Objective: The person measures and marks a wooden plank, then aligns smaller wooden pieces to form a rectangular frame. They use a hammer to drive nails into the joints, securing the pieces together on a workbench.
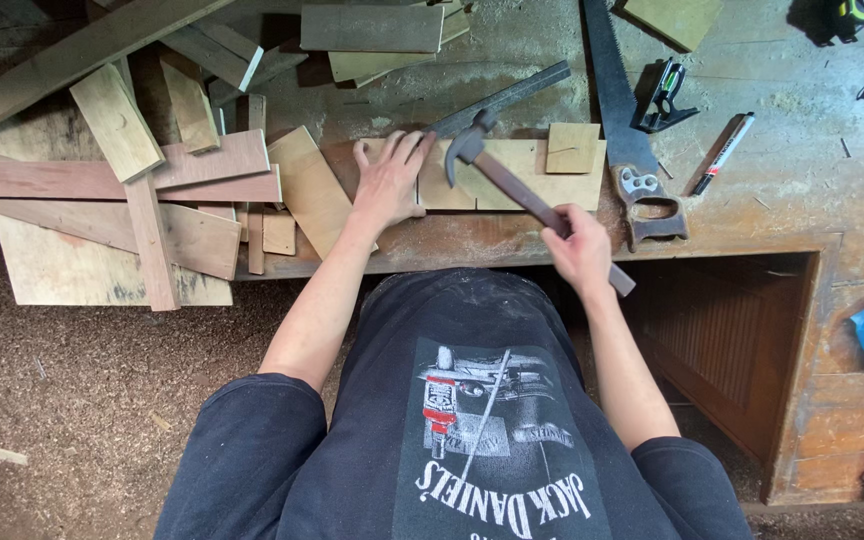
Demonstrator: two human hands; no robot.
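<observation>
Sawdust is lying thick over the floor and the worn bench (802, 200) where the person is working. Near the bench's front edge, a claw hammer (512, 185) is hanging just above a flat pale board (512, 180), its long axis running diagonally: the head is pointing up and to the left, toward the bench's back, the handle slanting down to the right, past the front edge. The right hand (582, 250) is gripping the handle low down, fingers wrapped tightly round it. The left hand (389, 180) is lying open, fingers spread, pressing flat on the board's left end. A small square offcut (572, 147) is sitting on the board's right end. Just beside it a handsaw (622, 120) is lying with its handle toward the front edge. Farther right a marker (722, 152) is lying, and loose planks (122, 190) are heaping up at the left.
</observation>
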